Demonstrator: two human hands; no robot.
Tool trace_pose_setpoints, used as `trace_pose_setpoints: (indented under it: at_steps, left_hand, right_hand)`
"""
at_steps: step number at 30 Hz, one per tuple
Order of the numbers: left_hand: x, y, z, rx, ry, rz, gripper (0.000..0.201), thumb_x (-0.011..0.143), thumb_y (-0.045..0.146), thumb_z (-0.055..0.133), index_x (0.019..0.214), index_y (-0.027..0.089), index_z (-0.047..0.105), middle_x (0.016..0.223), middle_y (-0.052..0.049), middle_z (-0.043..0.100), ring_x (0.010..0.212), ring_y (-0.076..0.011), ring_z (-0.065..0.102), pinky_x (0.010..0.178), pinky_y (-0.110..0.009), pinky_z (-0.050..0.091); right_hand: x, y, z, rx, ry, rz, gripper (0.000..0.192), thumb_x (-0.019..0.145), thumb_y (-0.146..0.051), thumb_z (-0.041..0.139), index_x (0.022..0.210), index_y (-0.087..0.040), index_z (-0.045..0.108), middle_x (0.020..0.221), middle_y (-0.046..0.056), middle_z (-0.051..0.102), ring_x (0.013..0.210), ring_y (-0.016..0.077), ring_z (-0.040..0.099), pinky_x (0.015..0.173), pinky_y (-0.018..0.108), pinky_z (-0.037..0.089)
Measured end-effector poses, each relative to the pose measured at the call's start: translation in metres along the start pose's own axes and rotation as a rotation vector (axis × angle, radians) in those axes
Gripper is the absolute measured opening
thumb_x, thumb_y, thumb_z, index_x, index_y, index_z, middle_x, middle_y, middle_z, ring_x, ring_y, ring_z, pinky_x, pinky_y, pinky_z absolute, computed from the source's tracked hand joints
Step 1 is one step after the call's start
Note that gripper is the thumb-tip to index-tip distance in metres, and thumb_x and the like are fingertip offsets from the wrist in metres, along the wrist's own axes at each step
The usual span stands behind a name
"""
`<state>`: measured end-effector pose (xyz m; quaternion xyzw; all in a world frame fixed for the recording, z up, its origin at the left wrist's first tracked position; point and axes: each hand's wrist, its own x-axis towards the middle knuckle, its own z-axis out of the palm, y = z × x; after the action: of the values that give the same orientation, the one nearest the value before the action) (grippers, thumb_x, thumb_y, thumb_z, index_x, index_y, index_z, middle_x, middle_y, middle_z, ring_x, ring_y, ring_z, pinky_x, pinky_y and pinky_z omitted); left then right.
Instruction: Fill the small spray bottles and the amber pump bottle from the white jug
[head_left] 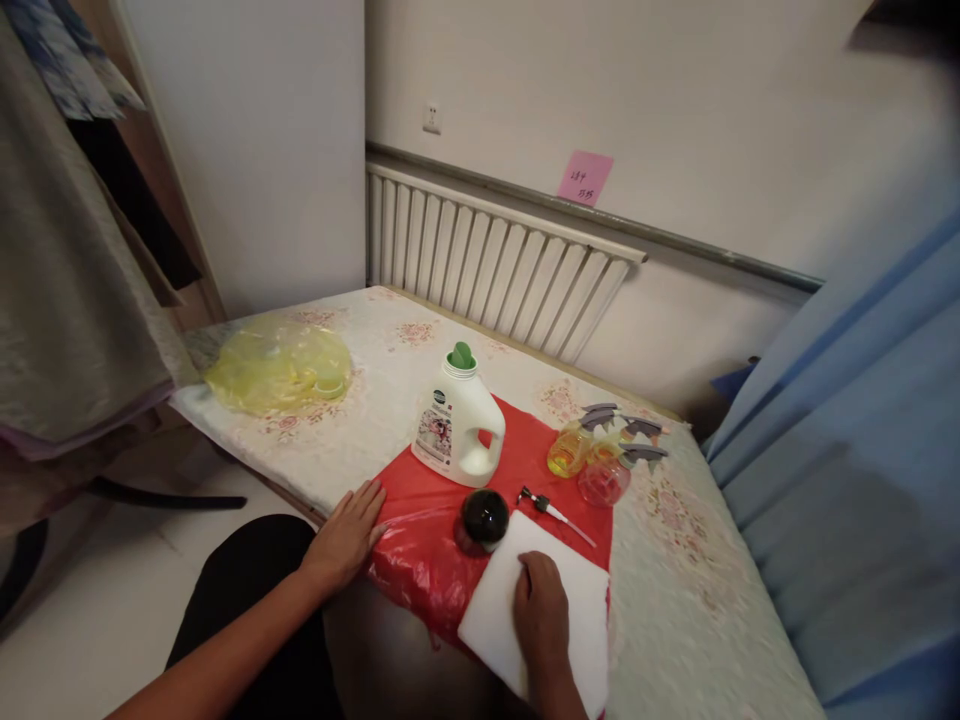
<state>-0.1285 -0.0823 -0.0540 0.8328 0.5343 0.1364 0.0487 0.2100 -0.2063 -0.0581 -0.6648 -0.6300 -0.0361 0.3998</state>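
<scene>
The table (pixel 697 600), under a pale floral cloth, fills the middle of the head view, with a red plastic sheet (pixel 435 560) spread at its near edge. On that sheet lies a white pad (pixel 577 600), and the right hand (pixel 541 610) rests flat on it, palm down, fingers loosely together and pointing toward 12 o'clock; it grips nothing, only presses on the pad's surface. Its forearm rises from the bottom edge at 6 o'clock. The left hand (pixel 349 535) lies open at about 9 o'clock from the pad, fingers spread a little, fingertips touching the red sheet's left border (the palm sits on the table's rim). Its forearm runs in from the lower left, over a dark-clad knee.

A white detergent jug (pixel 457 425) with a green cap stands upright at 11 o'clock from the pad. A dark round bottle (pixel 484 518) sits just beside the pad's top left corner. A pump head (pixel 553 512) with its thin tube lies at 12 o'clock, near the pad's upper edge. Two small spray bottles (pixel 589 465), yellow and pink, lie at 1 o'clock. A yellow bag (pixel 277 365) rests well apart at 10 o'clock.
</scene>
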Motion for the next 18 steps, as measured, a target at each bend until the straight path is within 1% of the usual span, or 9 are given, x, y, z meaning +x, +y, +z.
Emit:
trace_pose_setpoints:
  at_steps: [3, 6, 8, 10, 11, 12, 14, 16, 18]
  left_hand:
    - [-0.009, -0.010, -0.008, -0.022, -0.031, -0.005, 0.055, 0.095, 0.035, 0.044, 0.145, 0.014, 0.047, 0.157, -0.013, 0.040, 0.147, -0.0274, 0.032, 0.121, -0.047, 0.022]
    - [-0.013, -0.024, -0.025, -0.044, -0.045, -0.048, 0.053, 0.092, 0.032, 0.046, 0.142, 0.014, 0.050, 0.156, -0.015, 0.042, 0.147, -0.0302, 0.031, 0.120, -0.050, 0.020]
    - [-0.012, -0.032, -0.038, -0.065, -0.044, -0.102, 0.051, 0.091, 0.029, 0.045, 0.137, 0.011, 0.053, 0.153, -0.019, 0.045, 0.144, -0.0335, 0.034, 0.118, -0.051, 0.024]
    - [-0.008, -0.035, -0.050, -0.107, -0.053, -0.153, 0.047, 0.092, 0.029, 0.038, 0.132, 0.009, 0.055, 0.142, -0.023, 0.054, 0.135, -0.0346, 0.046, 0.111, -0.051, 0.034]
    - [-0.005, -0.034, -0.054, -0.141, -0.073, -0.163, 0.045, 0.093, 0.029, 0.035, 0.128, 0.010, 0.057, 0.134, -0.022, 0.060, 0.127, -0.0329, 0.054, 0.106, -0.048, 0.040]
    - [-0.002, -0.032, -0.056, -0.184, -0.107, -0.159, 0.043, 0.093, 0.029, 0.034, 0.123, 0.012, 0.060, 0.125, -0.018, 0.067, 0.117, -0.0301, 0.061, 0.100, -0.044, 0.045]
    - [0.002, -0.028, -0.057, -0.283, -0.214, -0.109, 0.035, 0.090, 0.028, 0.037, 0.107, 0.019, 0.066, 0.104, -0.007, 0.075, 0.098, -0.0234, 0.068, 0.088, -0.035, 0.052]
    - [0.003, -0.023, -0.052, -0.368, -0.328, -0.041, 0.026, 0.083, 0.025, 0.045, 0.091, 0.022, 0.069, 0.086, 0.001, 0.076, 0.083, -0.0193, 0.070, 0.077, -0.028, 0.053]
    - [0.002, -0.022, -0.045, -0.415, -0.410, 0.008, 0.020, 0.075, 0.022, 0.049, 0.080, 0.022, 0.068, 0.076, 0.003, 0.075, 0.075, -0.0187, 0.069, 0.070, -0.026, 0.053]
  right_hand:
    - [0.000, 0.000, -0.001, -0.002, -0.009, -0.007, 0.024, 0.086, -0.010, 0.044, 0.098, -0.019, 0.063, 0.096, 0.011, 0.067, 0.092, 0.0269, 0.063, 0.084, 0.043, 0.054]
    - [0.001, -0.001, -0.001, 0.003, -0.010, -0.017, 0.025, 0.086, -0.009, 0.043, 0.099, -0.018, 0.063, 0.094, 0.011, 0.067, 0.091, 0.0270, 0.062, 0.085, 0.044, 0.054]
    - [0.001, -0.001, -0.002, 0.008, -0.007, -0.022, 0.025, 0.086, -0.008, 0.043, 0.099, -0.018, 0.062, 0.094, 0.011, 0.067, 0.091, 0.0269, 0.062, 0.084, 0.044, 0.054]
    - [0.001, -0.001, -0.002, 0.013, -0.004, -0.027, 0.026, 0.085, -0.008, 0.043, 0.099, -0.019, 0.062, 0.094, 0.010, 0.067, 0.090, 0.0268, 0.062, 0.084, 0.044, 0.054]
    - [0.001, -0.001, -0.002, 0.015, -0.003, -0.029, 0.026, 0.085, -0.008, 0.044, 0.099, -0.019, 0.062, 0.094, 0.010, 0.067, 0.090, 0.0267, 0.062, 0.084, 0.044, 0.054]
    - [0.001, -0.001, -0.002, 0.016, -0.001, -0.031, 0.026, 0.085, -0.008, 0.044, 0.099, -0.020, 0.063, 0.094, 0.010, 0.067, 0.090, 0.0266, 0.062, 0.084, 0.044, 0.054]
    - [0.002, -0.001, -0.002, 0.016, 0.005, -0.035, 0.026, 0.084, -0.008, 0.044, 0.099, -0.020, 0.063, 0.094, 0.010, 0.067, 0.091, 0.0267, 0.062, 0.085, 0.044, 0.054]
    - [0.002, -0.001, -0.002, 0.013, 0.009, -0.039, 0.026, 0.085, -0.009, 0.044, 0.098, -0.020, 0.063, 0.094, 0.010, 0.067, 0.091, 0.0269, 0.062, 0.084, 0.044, 0.054]
    - [0.002, -0.002, -0.002, 0.009, 0.015, -0.039, 0.025, 0.086, -0.010, 0.043, 0.097, -0.020, 0.063, 0.093, 0.010, 0.067, 0.090, 0.0271, 0.063, 0.084, 0.044, 0.055]
